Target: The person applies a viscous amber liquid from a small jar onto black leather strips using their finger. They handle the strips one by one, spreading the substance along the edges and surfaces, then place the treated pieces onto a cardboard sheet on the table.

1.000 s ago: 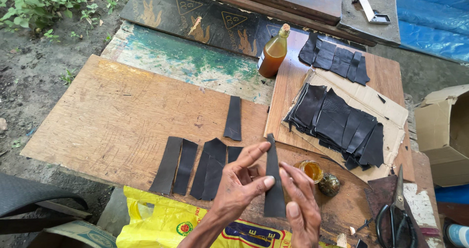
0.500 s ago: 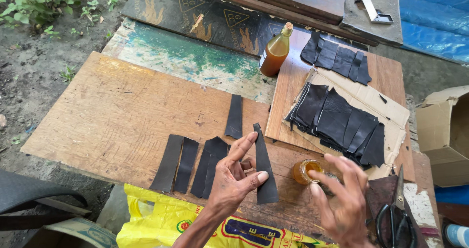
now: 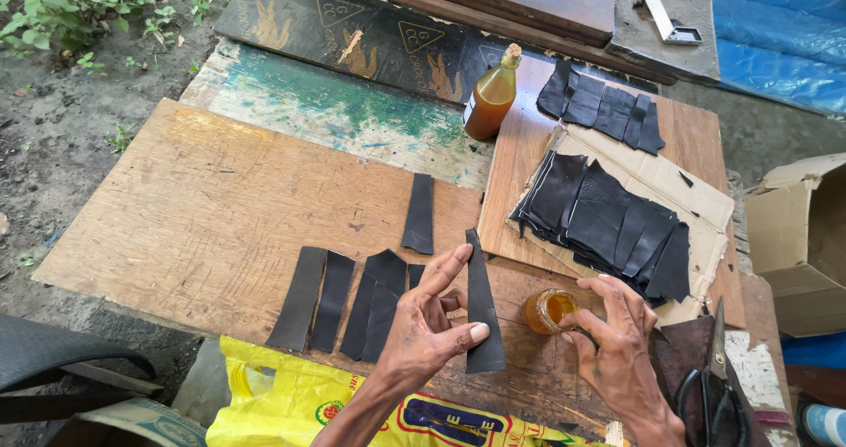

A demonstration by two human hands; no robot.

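Black leather strip (image 3: 483, 310), long and tapered, sits pinched in your left hand (image 3: 427, 328), thumb on its lower end, other fingers fanned out, above the wooden board (image 3: 203, 209). It looks thin, light and floppy, so grip it low and wide, not by the narrow tip. Your right hand (image 3: 617, 346) touches the small jar of amber glue (image 3: 548, 310) with bent fingertips. More cut strips (image 3: 339, 302) lie flat to the left; scissors (image 3: 709, 394) rest far right.
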